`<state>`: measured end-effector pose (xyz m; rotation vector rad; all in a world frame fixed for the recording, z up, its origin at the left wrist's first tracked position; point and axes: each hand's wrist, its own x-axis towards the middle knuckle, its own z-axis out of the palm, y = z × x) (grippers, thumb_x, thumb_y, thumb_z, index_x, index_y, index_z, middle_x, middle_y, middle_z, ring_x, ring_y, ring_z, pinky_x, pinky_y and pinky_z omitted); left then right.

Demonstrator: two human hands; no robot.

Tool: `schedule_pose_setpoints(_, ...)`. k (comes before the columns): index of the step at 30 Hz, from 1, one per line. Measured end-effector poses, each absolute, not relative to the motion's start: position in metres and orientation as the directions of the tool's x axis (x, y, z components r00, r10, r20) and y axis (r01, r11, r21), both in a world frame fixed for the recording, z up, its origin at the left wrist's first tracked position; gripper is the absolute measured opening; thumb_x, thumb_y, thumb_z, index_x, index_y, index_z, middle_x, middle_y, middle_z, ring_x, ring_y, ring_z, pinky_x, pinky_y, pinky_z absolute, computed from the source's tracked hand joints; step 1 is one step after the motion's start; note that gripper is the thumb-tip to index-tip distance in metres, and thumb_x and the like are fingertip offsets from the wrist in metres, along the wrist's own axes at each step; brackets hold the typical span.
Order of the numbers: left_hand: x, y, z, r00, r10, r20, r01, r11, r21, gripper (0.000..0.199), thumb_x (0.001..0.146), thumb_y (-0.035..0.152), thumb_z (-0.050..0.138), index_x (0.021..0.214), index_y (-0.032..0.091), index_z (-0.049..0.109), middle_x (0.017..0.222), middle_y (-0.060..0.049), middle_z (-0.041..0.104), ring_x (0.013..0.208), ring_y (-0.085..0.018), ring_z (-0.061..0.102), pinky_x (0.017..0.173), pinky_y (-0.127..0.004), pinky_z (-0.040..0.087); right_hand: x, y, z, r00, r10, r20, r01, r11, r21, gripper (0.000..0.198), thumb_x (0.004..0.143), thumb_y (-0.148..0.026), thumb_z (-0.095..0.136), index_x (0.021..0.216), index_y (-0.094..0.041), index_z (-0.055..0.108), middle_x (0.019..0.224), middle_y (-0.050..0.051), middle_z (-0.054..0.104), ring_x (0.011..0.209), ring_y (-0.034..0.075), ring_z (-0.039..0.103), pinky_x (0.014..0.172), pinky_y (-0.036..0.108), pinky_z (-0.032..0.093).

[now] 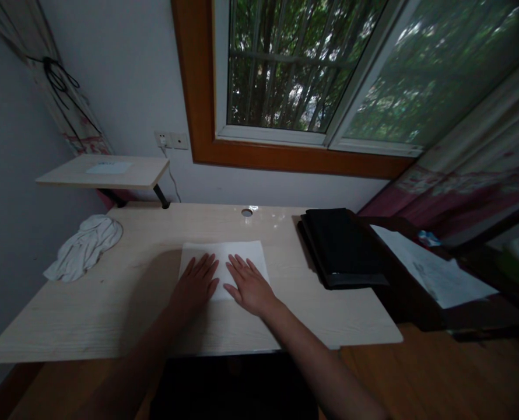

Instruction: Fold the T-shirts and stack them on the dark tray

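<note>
A sheet of white paper (223, 249) lies flat on the light wooden desk (286, 315), in the middle of the head view. My left hand (195, 284) rests palm down on its left part, with the fingers stretched out and a little apart. On the right part, my right hand (249, 286) also lies flat, fingers spread and pointing away from me. The two thumbs point towards each other, with a strip of bare paper between the hands. Both palms cover the paper's lower corners partly. Neither hand grips anything.
A crumpled white cloth (87, 245) lies at the desk's left end, below a raised shelf (141, 172). Black folders (344, 245) are stacked on the right. Beyond them a paper sheet (434, 268) rests on a dark surface. A cable hole (246, 213) is near the back edge.
</note>
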<state>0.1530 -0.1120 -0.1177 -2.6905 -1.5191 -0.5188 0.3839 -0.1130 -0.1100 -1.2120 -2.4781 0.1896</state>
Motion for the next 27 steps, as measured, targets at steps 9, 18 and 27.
schedule_pose_setpoints(9, 0.115, -0.125, -0.130, 0.538, 0.801, 0.262, 0.829, -0.559, 0.004, 0.060, 0.106, 0.049, 0.038, 0.160, 0.023, 0.035, 0.168, -0.008, 0.034, 0.156, -0.028, 0.030, 0.126, -0.053, 0.025, 0.432, -0.126, -0.113, -0.654, 0.714, 0.249, 0.698, 0.697, -0.164, 0.083, 0.102, -0.056, 0.054, 0.166, -0.020, 0.015, 0.169, 0.013, 0.026, 0.158, 0.027, 0.022, 0.127, 0.056, 0.025)
schedule_pose_setpoints(18, 0.067, -0.130, -0.134, 0.657, 0.714, 0.243, 0.742, -0.669, -0.044, 0.071, 0.100, 0.061, 0.048, 0.162, 0.029, 0.031, 0.166, -0.006, 0.037, 0.157, -0.028, 0.026, 0.125, -0.051, 0.026, 0.480, -0.132, -0.114, -0.654, 0.717, 0.241, 0.720, 0.688, -0.093, 0.075, 0.100, -0.045, 0.062, 0.163, -0.024, 0.027, 0.166, 0.010, 0.036, 0.155, 0.031, 0.029, 0.124, 0.060, 0.032)
schedule_pose_setpoints(27, 0.057, -0.143, -0.122, 0.704, 0.616, 0.352, 0.677, -0.732, -0.072, 0.054, 0.100, 0.023, 0.051, 0.154, 0.027, 0.047, 0.155, -0.005, 0.054, 0.148, -0.022, 0.044, 0.127, -0.049, 0.029, 0.488, -0.140, -0.110, -0.657, 0.637, 0.402, 0.665, 0.742, -0.088, 0.029, 0.099, -0.029, 0.064, 0.127, -0.023, 0.069, 0.125, 0.009, 0.073, 0.123, 0.027, 0.063, 0.107, 0.048, 0.052)
